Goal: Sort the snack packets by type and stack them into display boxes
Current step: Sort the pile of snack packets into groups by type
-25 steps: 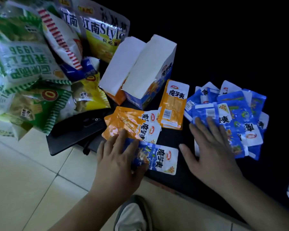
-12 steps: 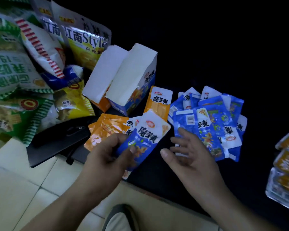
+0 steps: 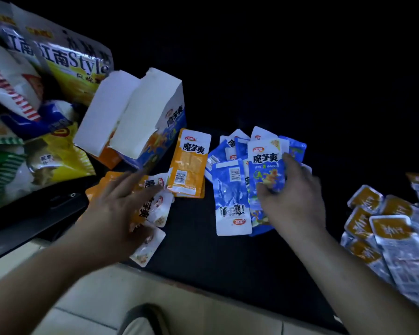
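Note:
Two open display boxes stand tilted at the back, an orange one [image 3: 106, 157] and a blue one [image 3: 172, 124], white flaps up. Orange packets [image 3: 189, 165] lie in front of them on the dark table [image 3: 203, 257]. My left hand [image 3: 121, 209] is spread flat over the orange pile [image 3: 155, 206], fingers straight. To the right lies a heap of blue packets [image 3: 230, 197]. My right hand [image 3: 295, 199] pinches one blue packet [image 3: 266, 165] between thumb and fingers, just above that heap.
Large chip bags [image 3: 65, 66] are piled at the back left beside a black flat object [image 3: 34, 213]. Several small amber and silver packets [image 3: 385, 230] lie at the right edge. Pale floor tiles [image 3: 82, 298] and a shoe [image 3: 143, 320] show below the table's front edge.
The blue packet went from my left hand to my right hand, which carried it over the blue heap. My left hand moved back onto the orange packets.

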Motion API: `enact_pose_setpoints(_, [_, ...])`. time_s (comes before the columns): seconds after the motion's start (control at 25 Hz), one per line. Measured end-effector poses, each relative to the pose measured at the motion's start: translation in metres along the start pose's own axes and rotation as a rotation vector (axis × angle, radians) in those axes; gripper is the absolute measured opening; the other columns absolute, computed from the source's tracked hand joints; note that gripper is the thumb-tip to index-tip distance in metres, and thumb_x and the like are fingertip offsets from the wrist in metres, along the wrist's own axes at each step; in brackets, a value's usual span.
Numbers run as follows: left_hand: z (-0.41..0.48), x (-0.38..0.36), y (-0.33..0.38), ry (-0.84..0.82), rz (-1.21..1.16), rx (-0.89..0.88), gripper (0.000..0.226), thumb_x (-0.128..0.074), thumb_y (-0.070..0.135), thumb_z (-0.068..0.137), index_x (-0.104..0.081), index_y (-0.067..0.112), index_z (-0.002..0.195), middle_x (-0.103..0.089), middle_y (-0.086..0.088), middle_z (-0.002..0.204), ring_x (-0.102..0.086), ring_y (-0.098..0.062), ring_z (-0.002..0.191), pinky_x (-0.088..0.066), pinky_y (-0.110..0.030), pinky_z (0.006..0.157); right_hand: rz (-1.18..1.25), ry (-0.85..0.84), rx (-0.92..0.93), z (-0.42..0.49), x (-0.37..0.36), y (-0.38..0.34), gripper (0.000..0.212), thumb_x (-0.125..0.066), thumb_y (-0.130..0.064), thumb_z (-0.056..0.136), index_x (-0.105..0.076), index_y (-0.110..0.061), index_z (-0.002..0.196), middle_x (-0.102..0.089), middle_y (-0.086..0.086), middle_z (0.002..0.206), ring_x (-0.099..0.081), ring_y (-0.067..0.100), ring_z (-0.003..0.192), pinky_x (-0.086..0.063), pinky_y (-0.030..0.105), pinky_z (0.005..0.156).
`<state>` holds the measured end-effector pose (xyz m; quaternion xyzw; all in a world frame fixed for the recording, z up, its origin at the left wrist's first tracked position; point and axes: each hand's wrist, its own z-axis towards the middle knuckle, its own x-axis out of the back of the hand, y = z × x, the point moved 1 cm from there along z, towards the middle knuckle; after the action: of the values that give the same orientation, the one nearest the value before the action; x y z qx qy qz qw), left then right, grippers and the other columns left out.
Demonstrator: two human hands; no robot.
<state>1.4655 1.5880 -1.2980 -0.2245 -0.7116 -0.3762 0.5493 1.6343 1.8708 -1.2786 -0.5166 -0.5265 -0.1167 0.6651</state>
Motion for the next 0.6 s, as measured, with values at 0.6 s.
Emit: enact_pose_setpoints(0.6, [-0.013, 0.008, -0.043, 0.138, -0.106, 0.051, 0.058, -0.061, 0.066, 0.088, -0.064, 0.032, 0.135, -0.063, 0.004, 0.126, -0.061, -0.023, 0.107, -0.054, -0.038, 0.088, -0.098, -0.421, 0.532, -0.051, -0.082, -0.038, 0.084, -0.047, -0.077, 0.081, -0.033, -0.043, 0.156, -0.018, -0.022, 0.166, -0.021, 0.008, 0.153, -0.036, 0.039, 0.116])
